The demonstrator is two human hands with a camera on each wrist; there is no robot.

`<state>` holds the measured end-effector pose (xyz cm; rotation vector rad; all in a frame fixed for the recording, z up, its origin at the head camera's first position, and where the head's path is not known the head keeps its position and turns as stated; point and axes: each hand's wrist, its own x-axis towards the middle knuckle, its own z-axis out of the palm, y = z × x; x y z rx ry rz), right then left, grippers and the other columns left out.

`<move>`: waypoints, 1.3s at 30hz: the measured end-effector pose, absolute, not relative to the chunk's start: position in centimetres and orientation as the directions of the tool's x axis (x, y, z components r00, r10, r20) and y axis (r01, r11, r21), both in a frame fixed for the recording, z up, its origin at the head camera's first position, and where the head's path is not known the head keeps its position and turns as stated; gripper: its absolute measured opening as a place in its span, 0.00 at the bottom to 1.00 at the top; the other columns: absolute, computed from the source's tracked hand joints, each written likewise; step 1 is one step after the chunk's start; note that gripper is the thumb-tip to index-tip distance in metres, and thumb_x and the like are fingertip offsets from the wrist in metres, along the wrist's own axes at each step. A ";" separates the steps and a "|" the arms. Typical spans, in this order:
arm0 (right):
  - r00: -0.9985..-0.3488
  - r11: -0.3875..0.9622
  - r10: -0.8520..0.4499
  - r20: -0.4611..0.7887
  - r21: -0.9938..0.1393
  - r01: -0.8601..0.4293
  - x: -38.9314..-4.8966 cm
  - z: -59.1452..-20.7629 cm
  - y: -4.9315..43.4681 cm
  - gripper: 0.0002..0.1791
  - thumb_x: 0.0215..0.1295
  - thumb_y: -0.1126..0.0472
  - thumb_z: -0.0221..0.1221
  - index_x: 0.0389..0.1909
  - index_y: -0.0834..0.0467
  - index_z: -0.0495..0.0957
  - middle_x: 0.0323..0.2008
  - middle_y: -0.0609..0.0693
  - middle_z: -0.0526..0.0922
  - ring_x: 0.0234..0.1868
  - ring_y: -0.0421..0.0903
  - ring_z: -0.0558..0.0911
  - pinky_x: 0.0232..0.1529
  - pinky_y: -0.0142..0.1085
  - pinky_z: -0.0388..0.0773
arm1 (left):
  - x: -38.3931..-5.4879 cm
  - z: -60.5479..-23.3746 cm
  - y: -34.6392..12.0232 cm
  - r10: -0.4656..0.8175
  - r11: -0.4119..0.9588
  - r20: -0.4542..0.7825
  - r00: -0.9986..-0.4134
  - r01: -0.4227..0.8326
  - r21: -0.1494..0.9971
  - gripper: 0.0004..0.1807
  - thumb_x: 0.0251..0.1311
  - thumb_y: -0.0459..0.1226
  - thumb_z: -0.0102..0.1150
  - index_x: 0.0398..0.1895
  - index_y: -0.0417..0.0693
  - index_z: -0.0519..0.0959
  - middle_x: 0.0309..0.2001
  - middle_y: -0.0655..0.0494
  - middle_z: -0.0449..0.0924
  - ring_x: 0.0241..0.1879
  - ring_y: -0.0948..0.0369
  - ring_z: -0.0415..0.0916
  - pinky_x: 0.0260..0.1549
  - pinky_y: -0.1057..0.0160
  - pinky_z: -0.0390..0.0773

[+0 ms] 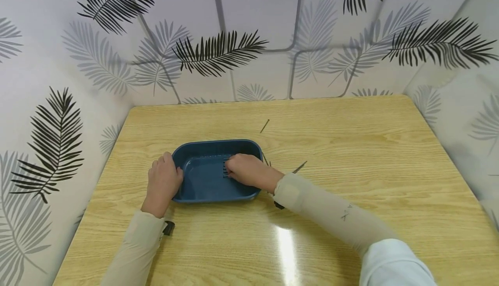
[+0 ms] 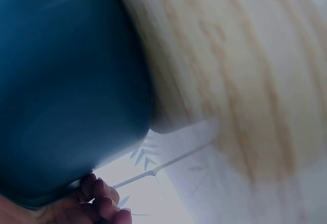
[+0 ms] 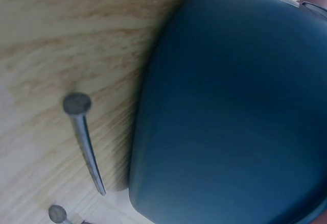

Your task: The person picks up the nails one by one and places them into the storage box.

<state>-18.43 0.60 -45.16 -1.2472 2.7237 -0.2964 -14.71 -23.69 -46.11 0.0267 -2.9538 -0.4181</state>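
Observation:
A dark blue plastic tray [image 1: 206, 193] with rounded corners lies on the table. My left hand [image 1: 164, 180] grips its left rim; in the left wrist view the curled fingers [image 2: 107, 198] are at the tray's edge. Several thin metal nails [image 1: 225, 169] lie side by side on the tray floor, their ends showing left of my right hand [image 1: 245, 170]. That hand reaches over the right wall, fingers bent down at the nails, fingertips hidden; I cannot tell whether they pinch one. Outside the tray, a flat-headed nail [image 3: 87, 137] lies near its wall.
More nails lie on the wooden table [image 1: 351, 147]: one nail [image 1: 264, 125] behind the tray's right end and some pointed nails [image 1: 300, 167] beside the right forearm. A patterned wall [image 1: 249, 73] borders the table's far edge.

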 end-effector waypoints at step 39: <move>-0.666 0.652 -0.746 -0.025 -0.233 -0.722 -18.0 -44.8 0.7 0.07 0.66 0.61 0.55 0.30 0.55 0.80 0.27 0.45 0.78 0.26 0.38 0.73 0.31 0.30 0.70 | -14.7 -45.8 -23.5 -0.051 0.962 0.138 -0.989 -0.012 0.273 0.12 0.58 0.34 0.53 0.34 0.32 0.64 0.29 0.40 0.67 0.30 0.45 0.66 0.28 0.50 0.64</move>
